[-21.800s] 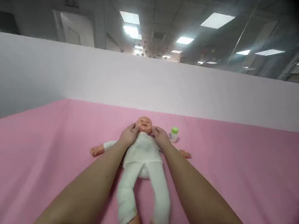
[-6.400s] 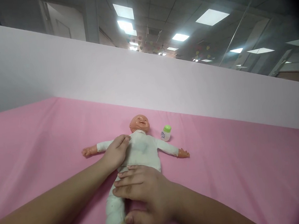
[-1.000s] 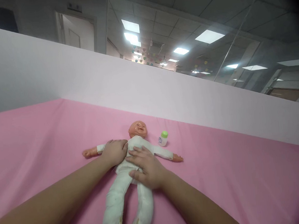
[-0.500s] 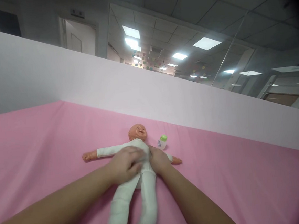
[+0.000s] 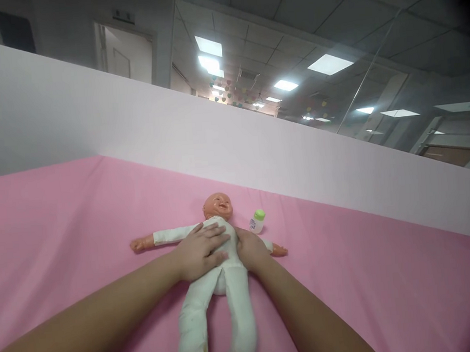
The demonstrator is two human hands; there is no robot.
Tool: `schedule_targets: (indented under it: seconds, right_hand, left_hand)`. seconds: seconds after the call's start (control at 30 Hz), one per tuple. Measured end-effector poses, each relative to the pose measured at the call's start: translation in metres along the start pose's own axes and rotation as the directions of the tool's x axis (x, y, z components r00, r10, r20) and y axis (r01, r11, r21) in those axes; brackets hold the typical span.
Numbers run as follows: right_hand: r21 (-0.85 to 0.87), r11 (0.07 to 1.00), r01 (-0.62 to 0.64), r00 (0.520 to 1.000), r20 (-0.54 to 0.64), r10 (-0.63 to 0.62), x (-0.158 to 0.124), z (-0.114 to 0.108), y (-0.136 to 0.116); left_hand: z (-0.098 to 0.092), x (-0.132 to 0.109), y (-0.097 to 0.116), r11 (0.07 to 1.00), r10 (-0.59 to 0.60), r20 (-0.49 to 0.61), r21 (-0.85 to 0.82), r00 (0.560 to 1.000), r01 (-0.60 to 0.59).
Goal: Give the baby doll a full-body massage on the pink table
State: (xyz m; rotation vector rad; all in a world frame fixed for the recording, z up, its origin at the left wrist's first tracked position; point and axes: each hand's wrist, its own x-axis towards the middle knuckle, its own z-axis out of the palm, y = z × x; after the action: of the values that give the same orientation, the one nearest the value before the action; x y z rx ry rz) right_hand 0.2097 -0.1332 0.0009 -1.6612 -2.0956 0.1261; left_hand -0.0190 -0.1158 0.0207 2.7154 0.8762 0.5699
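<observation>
A baby doll with a white cloth body and a hard plastic head lies face up, arms stretched to both sides. My left hand rests flat across its chest and belly, fingers spread and holding nothing. Against the doll's other flank lies my right hand, touching the torso; its fingers are mostly hidden behind the doll's side, so their grip cannot be made out. Just beyond the right hand, near the doll's shoulder, stands a small clear bottle with a green cap and a label.
The doll lies on a pink sheet with soft folds. A low white wall borders it at the back and left. Above the wall are a glass panel showing ceiling lights and, at the left, a doorway.
My left hand, blurred with loosely curled fingers before, now lies flat with its fingers spread on the doll's torso. The doll's legs have shifted a little to the right. The right hand stays in place.
</observation>
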Motion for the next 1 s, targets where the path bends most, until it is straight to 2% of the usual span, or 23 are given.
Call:
schedule_targets:
  seconds: [0.1,0.2,0.27,0.33,0.4,0.47,0.57,0.63,0.67,0.73,0.8,0.9,1.0]
  right_hand:
    - [0.041,0.999,-0.008,1.0,-0.008,0.009,0.001,0.001,0.001]
    - [0.085,0.996,0.007,1.0,-0.026,-0.005,0.001,0.002,0.003]
    - [0.13,0.99,0.047,0.996,-0.075,-0.037,0.0,0.003,0.003]
    - [0.186,0.975,0.122,0.982,-0.163,-0.092,-0.004,0.004,0.0]
    - [0.23,0.94,0.251,0.95,-0.244,-0.194,-0.012,0.004,-0.009]
    - [0.247,0.879,0.409,0.901,-0.264,-0.344,-0.022,0.001,-0.024]
    - [0.249,0.772,0.585,0.811,-0.163,-0.562,-0.039,-0.005,-0.054]
    - [0.236,0.739,0.63,0.77,-0.069,-0.634,-0.047,-0.007,-0.069]
    - [0.224,0.741,0.633,0.765,-0.031,-0.643,-0.049,-0.007,-0.074]
    - [0.187,0.779,0.598,0.79,0.024,-0.612,-0.048,-0.005,-0.074]
    - [0.145,0.838,0.527,0.842,0.044,-0.537,-0.04,-0.001,-0.064]
    - [0.114,0.91,0.399,0.915,0.009,-0.402,-0.02,0.007,-0.036]
    - [0.126,0.956,0.265,0.964,-0.03,-0.263,-0.004,0.011,-0.011]
  left_hand:
    - [0.004,0.007,-0.025,0.989,-0.136,-0.052,0.044,0.989,0.138]
    - [0.005,0.009,-0.043,0.954,-0.272,-0.112,0.102,0.956,0.283]
    - [0.004,0.009,-0.051,0.902,-0.364,-0.146,0.189,0.92,0.387]
    - [0.002,0.007,-0.057,0.857,-0.412,-0.167,0.263,0.896,0.443]
    - [0.002,0.006,-0.059,0.849,-0.404,-0.173,0.296,0.898,0.439]
    - [0.004,0.005,-0.06,0.851,-0.391,-0.176,0.306,0.903,0.428]
    - [0.007,0.004,-0.06,0.846,-0.386,-0.177,0.323,0.905,0.424]
    - [0.009,0.004,-0.06,0.845,-0.372,-0.174,0.342,0.912,0.41]
    - [0.009,0.004,-0.06,0.847,-0.364,-0.171,0.348,0.916,0.402]
    - [0.01,0.004,-0.061,0.854,-0.356,-0.164,0.343,0.92,0.392]
    - [0.009,0.004,-0.062,0.865,-0.359,-0.147,0.319,0.922,0.388]
    - [0.009,0.005,-0.063,0.874,-0.357,-0.135,0.302,0.924,0.382]
    - [0.009,0.006,-0.064,0.87,-0.351,-0.151,0.312,0.924,0.381]
